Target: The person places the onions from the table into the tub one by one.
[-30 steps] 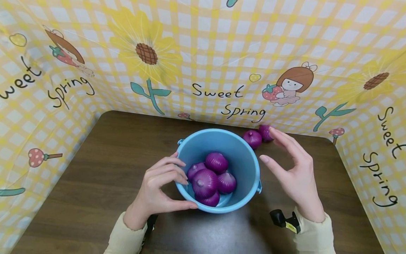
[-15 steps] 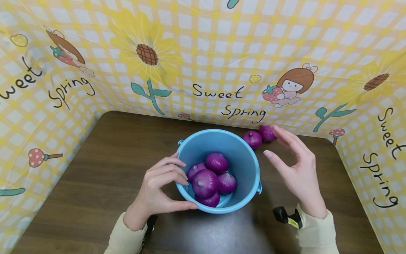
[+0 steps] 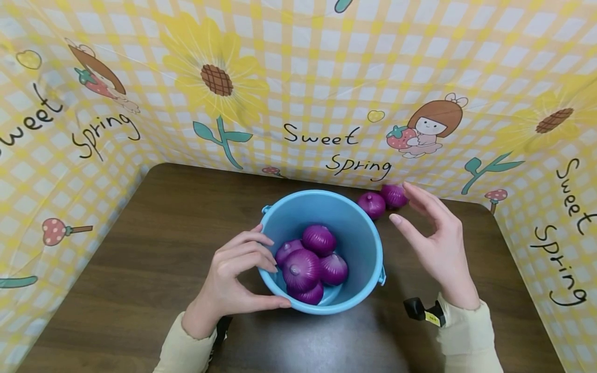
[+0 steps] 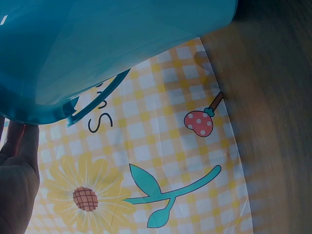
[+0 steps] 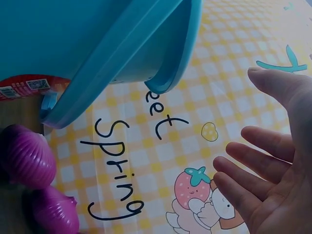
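Note:
A light blue bucket [image 3: 361,248] stands upright in the middle of the head view, with several purple onions [image 3: 302,269] piled inside. My left hand [image 3: 235,274] grips its left rim, fingertips over the edge and thumb along the near side. To the right of the bucket, my right hand [image 3: 438,243] is held in the air, thumb and fingers spread apart with nothing between them. Two more onions lie beyond the bucket: one [image 3: 371,205] close by its rim, the other [image 3: 394,196] near my right fingertips. The right wrist view shows the bucket's handle [image 5: 112,58] hanging outside it.
The brown wooden table [image 3: 186,223] carries everything. Yellow checked cloth [image 3: 308,77] with printed flowers walls it in at the back and on both sides. The two loose onions sit near the foot of the back cloth.
My right hand has drifted slightly right, away from the bucket, and uncovered more of the farther onion. My left hand, the bucket and its onions have stayed put.

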`<action>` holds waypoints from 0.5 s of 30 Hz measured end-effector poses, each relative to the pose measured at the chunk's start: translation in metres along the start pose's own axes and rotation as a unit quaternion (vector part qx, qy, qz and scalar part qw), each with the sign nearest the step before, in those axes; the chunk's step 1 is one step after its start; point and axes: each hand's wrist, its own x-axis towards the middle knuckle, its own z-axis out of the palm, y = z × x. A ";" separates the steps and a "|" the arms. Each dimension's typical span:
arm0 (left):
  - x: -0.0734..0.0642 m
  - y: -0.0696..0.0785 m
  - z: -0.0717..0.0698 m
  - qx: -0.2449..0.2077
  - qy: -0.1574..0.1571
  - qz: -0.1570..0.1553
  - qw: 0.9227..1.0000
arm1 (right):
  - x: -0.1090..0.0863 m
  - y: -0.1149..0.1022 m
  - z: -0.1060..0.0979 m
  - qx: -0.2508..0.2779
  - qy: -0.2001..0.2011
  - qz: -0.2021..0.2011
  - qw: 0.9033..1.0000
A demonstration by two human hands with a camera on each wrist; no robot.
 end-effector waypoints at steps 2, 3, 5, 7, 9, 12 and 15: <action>0.000 0.000 0.000 0.001 0.001 0.001 1.000 | 0.001 0.003 0.000 0.002 -0.002 0.007 1.000; 0.000 0.000 0.000 0.001 0.001 0.001 1.000 | 0.001 0.007 0.001 0.001 -0.003 0.011 1.000; 0.000 0.000 0.000 0.001 0.001 0.001 1.000 | 0.002 0.017 0.001 -0.001 -0.005 0.019 1.000; 0.000 0.000 0.000 0.000 0.000 0.001 1.000 | 0.002 0.028 0.002 -0.004 -0.006 0.028 1.000; 0.000 0.001 0.000 0.000 0.000 0.000 1.000 | 0.003 0.038 0.002 -0.009 -0.006 0.037 0.999; 0.000 0.000 0.000 0.000 0.000 0.001 1.000 | 0.003 0.048 0.003 -0.014 -0.007 0.050 0.999; 0.000 0.000 0.000 0.000 0.000 0.002 1.000 | 0.004 0.055 0.005 -0.015 -0.008 0.061 0.998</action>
